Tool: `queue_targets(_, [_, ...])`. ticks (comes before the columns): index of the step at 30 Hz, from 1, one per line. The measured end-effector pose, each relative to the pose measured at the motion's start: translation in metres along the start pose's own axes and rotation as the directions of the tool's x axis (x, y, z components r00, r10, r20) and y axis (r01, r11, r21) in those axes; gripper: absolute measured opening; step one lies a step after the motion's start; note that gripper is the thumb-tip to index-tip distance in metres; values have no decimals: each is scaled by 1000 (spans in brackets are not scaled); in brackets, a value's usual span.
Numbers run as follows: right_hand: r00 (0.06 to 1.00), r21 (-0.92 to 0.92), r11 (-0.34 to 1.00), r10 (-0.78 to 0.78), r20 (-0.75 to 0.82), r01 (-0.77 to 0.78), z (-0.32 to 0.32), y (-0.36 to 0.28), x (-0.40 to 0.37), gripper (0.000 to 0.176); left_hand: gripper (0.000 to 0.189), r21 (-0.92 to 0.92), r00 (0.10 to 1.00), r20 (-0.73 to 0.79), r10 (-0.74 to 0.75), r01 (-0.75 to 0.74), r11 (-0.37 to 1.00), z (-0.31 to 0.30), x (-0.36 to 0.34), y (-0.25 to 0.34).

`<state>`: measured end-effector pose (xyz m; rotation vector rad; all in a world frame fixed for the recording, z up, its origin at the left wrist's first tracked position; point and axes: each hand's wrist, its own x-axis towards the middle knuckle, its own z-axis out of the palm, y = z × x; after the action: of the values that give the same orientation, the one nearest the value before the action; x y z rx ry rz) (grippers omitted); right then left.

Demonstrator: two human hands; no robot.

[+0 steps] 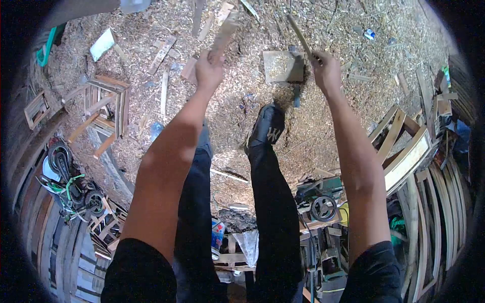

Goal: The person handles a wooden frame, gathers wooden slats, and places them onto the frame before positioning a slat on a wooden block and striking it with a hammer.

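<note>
My left hand point(209, 73) is raised at the upper middle, fingers wrapped round the lower end of a flat, light-brown piece of wood point(226, 31), smeared by motion. Across from it, my right hand point(327, 74) grips the near end of a narrow wooden stick point(299, 34), which points up and to the left. Between the two hands, a square board point(275, 70) lies on the ground, partly in shadow. My two hands are well apart, each on its own piece.
Wood chips and offcuts cover the ground point(227, 126). Wooden frames point(121, 108) stand at left, and another frame point(404, 136) at right. A green machine with a handwheel point(324, 208) is beside my right arm. A small bike point(65, 187) stands at far left.
</note>
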<state>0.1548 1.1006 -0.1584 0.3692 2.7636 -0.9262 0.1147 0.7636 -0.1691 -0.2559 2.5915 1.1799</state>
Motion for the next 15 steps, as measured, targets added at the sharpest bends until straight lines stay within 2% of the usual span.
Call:
queue_targets(1, [998,56,996,62,27,-64,-1,-16,-6,19,30,-193,987,2,-158,156,969,-11,0,0])
queue_targets(2, [985,193,969,136,108,-155,-1,-33,-11,22,30,-379,951,35,-306,296,877,-19,2,1])
queue_targets(3, [978,248,954,133,160,-171,4,-42,-14,23,35,-408,921,127,-367,386,827,-36,-2,16])
queue_targets(4, [968,300,935,125,216,-188,9,-55,-18,24,35,-410,923,122,-365,382,828,-48,-1,15])
queue_targets(6, [960,496,835,123,251,-237,23,-89,-25,21,37,-235,907,307,-287,365,901,-73,1,12])
queue_targets(7, [968,430,897,-13,251,-99,26,-112,-21,18,33,-221,912,310,-268,343,913,-80,-1,13])
queue_targets(8, [920,548,776,105,377,-313,29,-136,-28,18,33,-225,916,300,-265,338,914,-86,-4,15])
queue_targets(10, [933,585,772,29,358,-248,51,-171,-30,21,26,-523,901,383,-205,394,756,-97,-12,27])
queue_targets(12, [931,617,742,27,364,-263,75,-203,-32,22,28,-517,885,401,-239,433,738,-108,-21,33])
queue_targets(14, [928,641,717,24,372,-276,97,-227,-31,23,33,-473,925,350,-147,310,825,-113,-26,29])
queue_targets(15, [934,654,697,67,350,-295,103,-242,-30,24,37,-484,901,380,-208,385,786,-122,-30,36])
